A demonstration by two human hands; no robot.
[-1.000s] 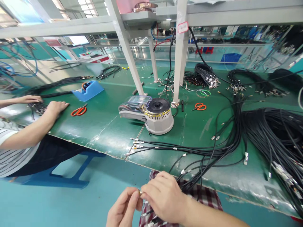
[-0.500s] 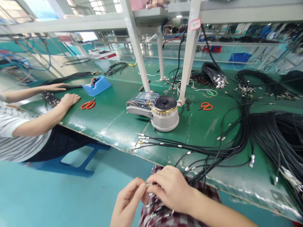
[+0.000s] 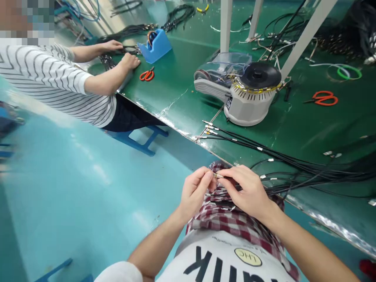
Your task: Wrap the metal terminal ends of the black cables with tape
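Observation:
Over my lap, my left hand (image 3: 196, 188) pinches one end of a small metal cable connector (image 3: 217, 176). My right hand (image 3: 249, 192) grips the other end, where the black cable joins it, so both hands are closed and nearly touching. Other black cable ends with white labels (image 3: 225, 204) lie on the checked cloth over my lap, below my fingers. Just beyond my hands, a bundle of black cables (image 3: 293, 160) runs across the green table (image 3: 173, 103), its tagged ends pointing left near the table's front edge.
A round tape dispenser (image 3: 249, 100) stands mid-table beside white shelf posts. Orange-handled scissors (image 3: 325, 98) lie to its right, another orange pair (image 3: 147, 74) to its left. A co-worker in a striped shirt (image 3: 58, 82) sits at left, near a blue tape holder (image 3: 158, 46).
The view has tilted down and shifted left, so my shirt and lap now show. My hands stay together on the connector. The co-worker's hands remain on the table.

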